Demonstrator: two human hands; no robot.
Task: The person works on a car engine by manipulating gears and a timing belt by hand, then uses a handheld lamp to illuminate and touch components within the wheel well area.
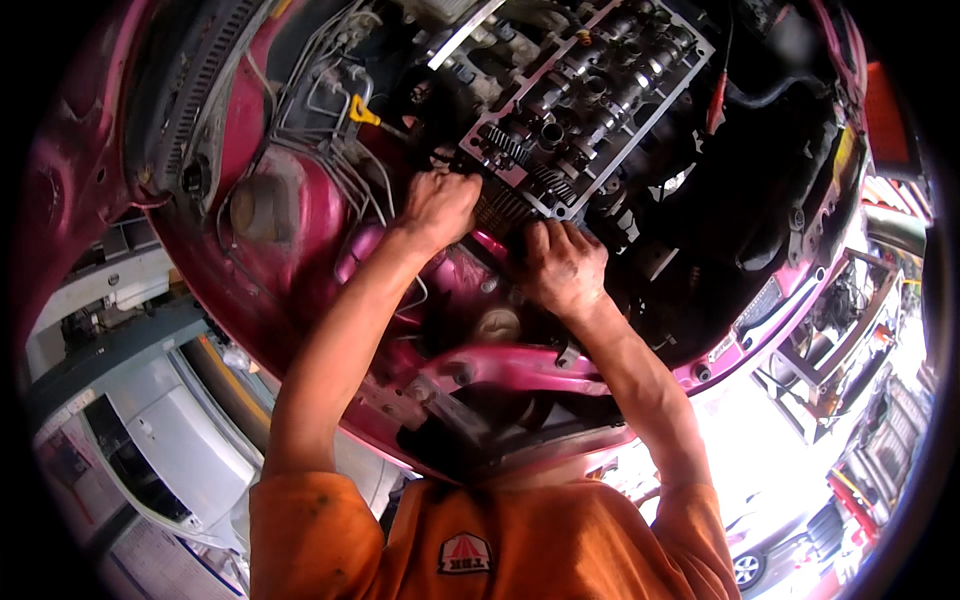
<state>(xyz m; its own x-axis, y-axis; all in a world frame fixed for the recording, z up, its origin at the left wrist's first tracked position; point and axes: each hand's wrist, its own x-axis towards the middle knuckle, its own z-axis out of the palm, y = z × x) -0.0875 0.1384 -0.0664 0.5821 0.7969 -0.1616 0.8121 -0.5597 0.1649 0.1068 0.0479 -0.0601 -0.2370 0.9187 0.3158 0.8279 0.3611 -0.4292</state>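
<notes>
Both my arms reach into the engine bay of a pink car, over an engine with its camshafts and toothed gears exposed. My left hand is closed, fingers curled down at the near left corner of the engine. Likewise closed, my right hand is bent over the near end of the engine, just below the gears. Between the two hands lies a dark ribbed part, partly in shadow. The fingertips of both hands are hidden, so what they grip cannot be made out.
A yellow-handled dipstick and thin metal pipes stand left of the engine. To the right hangs a red-covered cable end beside a dark cavity. The pink fender edge runs under my forearms. A silver car stands at lower left.
</notes>
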